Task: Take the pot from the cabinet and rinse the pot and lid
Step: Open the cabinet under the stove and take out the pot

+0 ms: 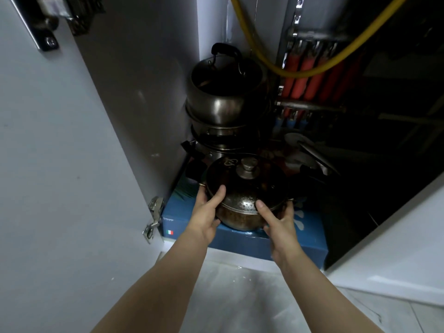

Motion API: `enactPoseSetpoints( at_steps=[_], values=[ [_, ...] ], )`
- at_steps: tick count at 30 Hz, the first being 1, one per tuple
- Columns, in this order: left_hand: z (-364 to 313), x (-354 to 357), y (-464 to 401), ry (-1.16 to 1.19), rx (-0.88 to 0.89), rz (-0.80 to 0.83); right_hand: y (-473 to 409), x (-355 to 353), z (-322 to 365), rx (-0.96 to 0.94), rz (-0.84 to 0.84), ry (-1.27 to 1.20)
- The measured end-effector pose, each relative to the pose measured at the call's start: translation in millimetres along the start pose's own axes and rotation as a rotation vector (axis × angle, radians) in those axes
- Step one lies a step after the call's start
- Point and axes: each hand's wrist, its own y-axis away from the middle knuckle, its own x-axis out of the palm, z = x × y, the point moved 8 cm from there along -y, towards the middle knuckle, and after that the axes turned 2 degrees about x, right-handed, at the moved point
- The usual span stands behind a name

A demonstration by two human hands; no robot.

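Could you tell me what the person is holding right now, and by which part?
Both hands grip the lidded pot by its sides: left hand, right hand, each thumb resting on the glass lid.

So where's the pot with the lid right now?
The pot, lid on, sits low in the cabinet on a blue box, in front of stacked pots, gripped by both hands.

Dim cabinet interior [384, 116], white door [60, 140], pale floor [240, 296]
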Motion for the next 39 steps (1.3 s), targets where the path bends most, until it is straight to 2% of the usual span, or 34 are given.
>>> enactPoseSetpoints(
  at_steps=[6,12,15,20,26,33,39],
  values=[
    [-4,1,36,0.036,-0.013,-0.031,32,-3,10,0.025,0.009,-0.04],
    [-40,17,119,0.034,-0.043,-0.039,96,-3,52,0.083,-0.021,-0.003],
    [-68,31,171,-0.005,-0.055,-0.036,138,-1,83,0.149,-0.027,0.022],
    [-118,55,247,0.088,-0.176,-0.054,209,11,148,0.231,-0.03,0.059],
    [-189,82,329,0.143,-0.229,-0.118,284,32,241,0.293,-0.013,0.085],
    [-264,112,405,0.144,-0.195,-0.219,346,54,324,0.308,0.022,0.088],
    [-321,141,473,0.162,-0.108,-0.243,396,65,384,0.323,0.099,0.088]
  ],
)
